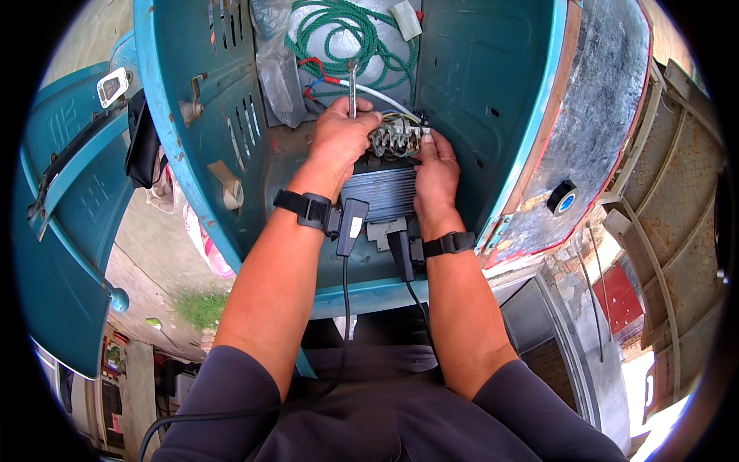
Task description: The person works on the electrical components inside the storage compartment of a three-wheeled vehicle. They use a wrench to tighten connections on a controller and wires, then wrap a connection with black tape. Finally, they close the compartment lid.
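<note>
My left hand (341, 137) is closed around a shiny metal spanner (352, 86) that points up and away from me. Beside it lies a terminal block (394, 138) with metal contacts and wires, on the near side of which sits a finned grey metal unit (379, 191). My right hand (437, 165) grips the right end of the terminal block, thumb on top and fingers at its side. A white-sleeved cable (381, 98) with red and blue wire ends runs from behind the block toward the upper left.
A teal metal box (485, 92) surrounds both hands. At its far end lie a coiled green rope (339, 31) and a clear plastic bag (281, 85). A tape roll (232, 194) hangs at the left wall. Black cables (345, 308) trail from devices strapped to my wrists.
</note>
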Demonstrator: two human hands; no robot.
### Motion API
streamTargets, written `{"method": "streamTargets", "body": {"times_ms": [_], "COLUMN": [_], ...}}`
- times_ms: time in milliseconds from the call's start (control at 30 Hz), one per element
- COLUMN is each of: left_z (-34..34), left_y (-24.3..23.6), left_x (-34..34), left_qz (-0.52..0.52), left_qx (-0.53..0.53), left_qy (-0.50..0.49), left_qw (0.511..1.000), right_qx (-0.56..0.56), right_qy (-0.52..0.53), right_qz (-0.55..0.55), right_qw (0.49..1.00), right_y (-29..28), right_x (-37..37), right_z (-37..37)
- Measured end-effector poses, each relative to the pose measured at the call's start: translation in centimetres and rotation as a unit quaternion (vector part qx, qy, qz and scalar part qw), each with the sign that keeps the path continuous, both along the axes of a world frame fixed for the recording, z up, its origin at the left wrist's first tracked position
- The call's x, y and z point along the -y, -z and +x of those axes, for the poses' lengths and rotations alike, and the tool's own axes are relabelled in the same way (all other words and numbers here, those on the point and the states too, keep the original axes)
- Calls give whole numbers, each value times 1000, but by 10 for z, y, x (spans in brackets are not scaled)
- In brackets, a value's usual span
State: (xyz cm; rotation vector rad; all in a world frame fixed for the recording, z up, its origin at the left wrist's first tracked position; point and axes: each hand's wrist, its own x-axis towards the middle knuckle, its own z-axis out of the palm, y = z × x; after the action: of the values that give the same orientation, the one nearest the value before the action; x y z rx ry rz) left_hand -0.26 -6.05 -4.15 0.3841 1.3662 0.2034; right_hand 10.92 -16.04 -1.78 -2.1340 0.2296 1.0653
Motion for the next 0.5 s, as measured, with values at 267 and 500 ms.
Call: {"method": "streamTargets", "body": {"times_ms": [267, 500], "left_z": [-1, -8], "left_y": [-2, 4], "left_x": [-2, 0], "left_qz": [-19, -14], "left_qx": [-11, -62], "left_qy": [-21, -18], "left_qw": [1000, 998], "right_qx": [-4, 1], "right_qy": [11, -4], "right_qz": [5, 3], "right_qw": [1000, 1000], "right_y": [0, 13], "right_x": [1, 11], "right_z": [0, 1]}}
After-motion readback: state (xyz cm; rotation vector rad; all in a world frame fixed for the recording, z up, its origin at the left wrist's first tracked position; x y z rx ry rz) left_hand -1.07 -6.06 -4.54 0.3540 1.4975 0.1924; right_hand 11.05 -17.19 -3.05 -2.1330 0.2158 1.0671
